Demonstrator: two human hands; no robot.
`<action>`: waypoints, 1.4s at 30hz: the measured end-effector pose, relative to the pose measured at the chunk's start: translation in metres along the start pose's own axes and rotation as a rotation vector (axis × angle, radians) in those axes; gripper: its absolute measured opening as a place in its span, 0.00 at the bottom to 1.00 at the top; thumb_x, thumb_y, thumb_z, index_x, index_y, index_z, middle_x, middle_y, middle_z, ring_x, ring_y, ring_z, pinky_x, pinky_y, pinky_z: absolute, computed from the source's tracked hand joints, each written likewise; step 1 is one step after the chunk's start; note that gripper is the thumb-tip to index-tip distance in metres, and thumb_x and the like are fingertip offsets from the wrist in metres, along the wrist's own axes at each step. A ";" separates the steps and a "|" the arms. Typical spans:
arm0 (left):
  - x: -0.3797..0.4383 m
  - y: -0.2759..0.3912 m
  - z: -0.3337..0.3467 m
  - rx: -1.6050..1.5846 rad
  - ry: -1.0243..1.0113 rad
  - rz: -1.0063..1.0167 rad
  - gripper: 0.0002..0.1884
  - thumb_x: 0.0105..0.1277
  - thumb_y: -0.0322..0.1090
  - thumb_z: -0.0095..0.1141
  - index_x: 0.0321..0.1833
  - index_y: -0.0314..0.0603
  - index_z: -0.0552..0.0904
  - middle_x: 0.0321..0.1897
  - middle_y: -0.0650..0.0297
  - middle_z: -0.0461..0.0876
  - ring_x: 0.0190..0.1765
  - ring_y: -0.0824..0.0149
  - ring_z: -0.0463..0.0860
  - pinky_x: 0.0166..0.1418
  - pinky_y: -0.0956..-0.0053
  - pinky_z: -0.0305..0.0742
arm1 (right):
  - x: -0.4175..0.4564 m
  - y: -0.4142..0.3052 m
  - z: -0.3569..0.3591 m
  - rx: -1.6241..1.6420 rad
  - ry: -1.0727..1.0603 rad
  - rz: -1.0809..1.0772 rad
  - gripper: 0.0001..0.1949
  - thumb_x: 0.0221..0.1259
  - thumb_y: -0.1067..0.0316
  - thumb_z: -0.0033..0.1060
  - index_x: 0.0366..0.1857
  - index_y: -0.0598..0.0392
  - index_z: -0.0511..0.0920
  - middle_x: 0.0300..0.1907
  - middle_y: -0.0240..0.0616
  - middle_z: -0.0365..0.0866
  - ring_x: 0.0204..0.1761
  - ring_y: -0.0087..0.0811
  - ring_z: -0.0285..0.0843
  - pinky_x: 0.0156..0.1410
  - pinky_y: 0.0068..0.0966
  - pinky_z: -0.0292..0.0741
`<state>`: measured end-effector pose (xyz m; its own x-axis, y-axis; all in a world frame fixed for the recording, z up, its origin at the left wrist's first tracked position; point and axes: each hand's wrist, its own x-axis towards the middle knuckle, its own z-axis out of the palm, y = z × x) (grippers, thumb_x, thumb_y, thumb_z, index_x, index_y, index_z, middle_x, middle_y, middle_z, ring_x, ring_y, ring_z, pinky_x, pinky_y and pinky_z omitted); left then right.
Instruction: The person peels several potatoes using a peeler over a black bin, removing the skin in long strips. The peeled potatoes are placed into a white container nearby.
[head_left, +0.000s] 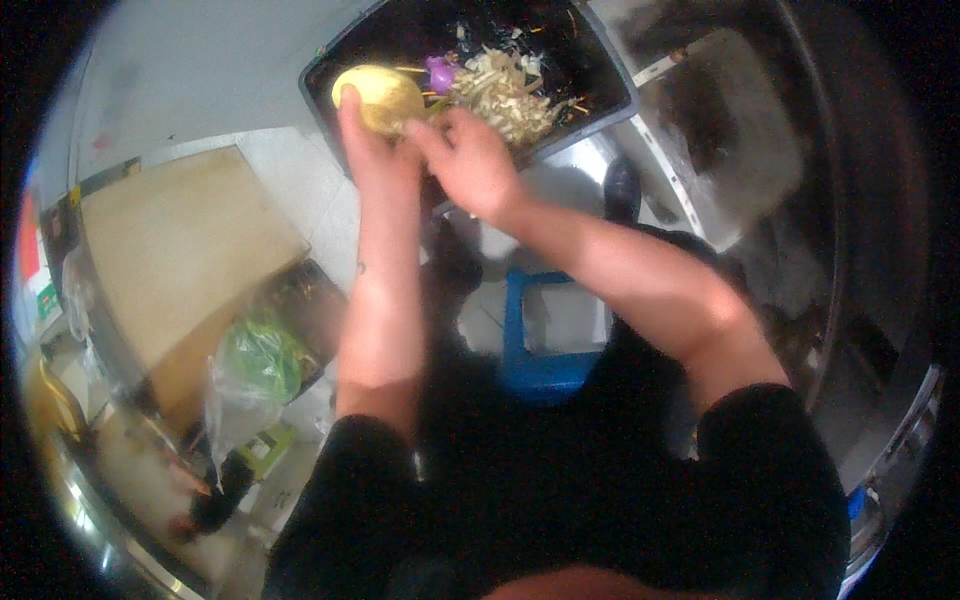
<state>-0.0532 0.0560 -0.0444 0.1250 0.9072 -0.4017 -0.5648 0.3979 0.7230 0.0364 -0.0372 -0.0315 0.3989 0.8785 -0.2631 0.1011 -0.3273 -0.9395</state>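
Observation:
My left hand (379, 154) grips a large, pale yellow oval vegetable or fruit (371, 90), with the thumb along its near side. Its lower right part looks browner and rougher than the rest. My right hand (476, 161) is at that lower right end, fingers curled and blurred. Whether it pinches a small tool or the yellow piece itself cannot be made out. Both hands are over the near side of a black bin (634, 97) with a grey rim. A heap of pale peelings and scraps (510, 105) lies inside, beside a purple scrap (442, 73).
A blue plastic stool (551, 375) shows between my legs. To the left are a beige board or box (187, 217) and a green produce bag (262, 356) in clear plastic. A greyish tub (742, 127) stands right of the bin.

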 end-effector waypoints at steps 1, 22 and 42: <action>-0.008 0.002 -0.001 0.010 -0.013 -0.007 0.23 0.71 0.54 0.57 0.60 0.45 0.78 0.52 0.59 0.85 0.54 0.57 0.84 0.60 0.56 0.79 | 0.001 0.001 -0.003 0.010 0.036 -0.025 0.25 0.71 0.44 0.59 0.43 0.64 0.81 0.31 0.48 0.86 0.35 0.40 0.85 0.45 0.37 0.79; -0.009 -0.011 0.000 0.175 -0.035 0.220 0.18 0.71 0.42 0.59 0.57 0.39 0.75 0.48 0.54 0.83 0.48 0.58 0.85 0.52 0.62 0.85 | 0.021 -0.015 -0.013 -0.027 0.097 -0.090 0.26 0.70 0.51 0.60 0.56 0.69 0.73 0.45 0.66 0.83 0.50 0.63 0.82 0.56 0.48 0.79; -0.019 -0.019 0.008 0.480 0.075 0.382 0.24 0.72 0.40 0.58 0.67 0.42 0.67 0.53 0.54 0.79 0.51 0.58 0.83 0.55 0.61 0.82 | 0.012 -0.015 -0.008 -0.033 0.155 -0.070 0.24 0.71 0.50 0.57 0.44 0.69 0.80 0.37 0.65 0.84 0.45 0.65 0.82 0.52 0.46 0.79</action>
<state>-0.0379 0.0322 -0.0457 -0.0809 0.9927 -0.0898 -0.1259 0.0792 0.9889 0.0468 -0.0246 -0.0183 0.5255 0.8361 -0.1575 0.1627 -0.2805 -0.9460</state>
